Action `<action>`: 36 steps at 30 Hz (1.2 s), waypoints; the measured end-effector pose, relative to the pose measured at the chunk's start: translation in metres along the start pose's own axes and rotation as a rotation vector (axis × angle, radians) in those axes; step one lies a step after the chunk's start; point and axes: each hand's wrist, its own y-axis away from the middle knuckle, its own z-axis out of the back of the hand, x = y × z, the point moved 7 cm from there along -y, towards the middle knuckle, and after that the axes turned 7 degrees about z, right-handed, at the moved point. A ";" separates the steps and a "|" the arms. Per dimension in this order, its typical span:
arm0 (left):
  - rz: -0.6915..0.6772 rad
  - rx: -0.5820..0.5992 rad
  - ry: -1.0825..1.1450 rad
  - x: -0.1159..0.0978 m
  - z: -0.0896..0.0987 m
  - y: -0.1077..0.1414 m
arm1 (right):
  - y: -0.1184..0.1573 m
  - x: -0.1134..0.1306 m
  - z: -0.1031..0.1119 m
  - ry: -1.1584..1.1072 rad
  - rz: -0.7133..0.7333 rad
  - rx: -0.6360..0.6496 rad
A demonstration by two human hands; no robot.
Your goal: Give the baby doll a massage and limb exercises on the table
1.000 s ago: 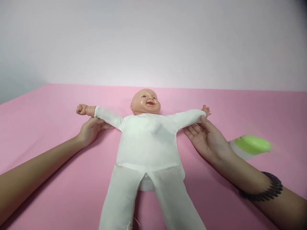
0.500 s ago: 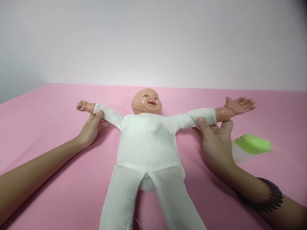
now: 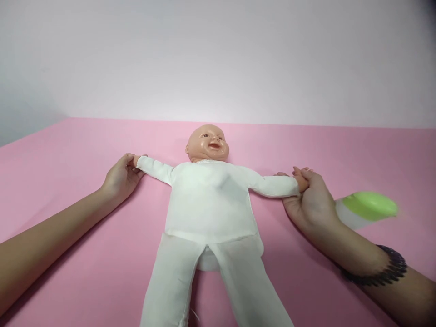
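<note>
A baby doll (image 3: pixel 209 200) in white cloth lies on its back on the pink surface (image 3: pixel 85 254), in the middle, head toward the pale wall (image 3: pixel 218 59), arms spread wide. The person's left hand (image 3: pixel 120 179) is closed round one of the doll's wrists, its fingers hiding most of the small fist. The right hand (image 3: pixel 315 200) clasps the doll's other hand, small fingertips peeking out. A dark coiled bracelet (image 3: pixel 383 268) circles the right wrist; just beyond sits a blurred white container with a lime-green top (image 3: pixel 369 205).

The doll (image 3: pixel 211 204) lies on the table (image 3: pixel 91 263), left of a bottle (image 3: pixel 369 205).
</note>
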 end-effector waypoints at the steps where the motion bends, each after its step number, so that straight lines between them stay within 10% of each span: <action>1: 0.009 -0.005 0.007 0.001 0.001 -0.001 | 0.001 -0.001 0.000 0.023 -0.012 0.008; 36: 0.056 -0.006 -0.052 -0.002 0.000 0.002 | 0.003 -0.001 -0.007 0.074 -0.041 0.070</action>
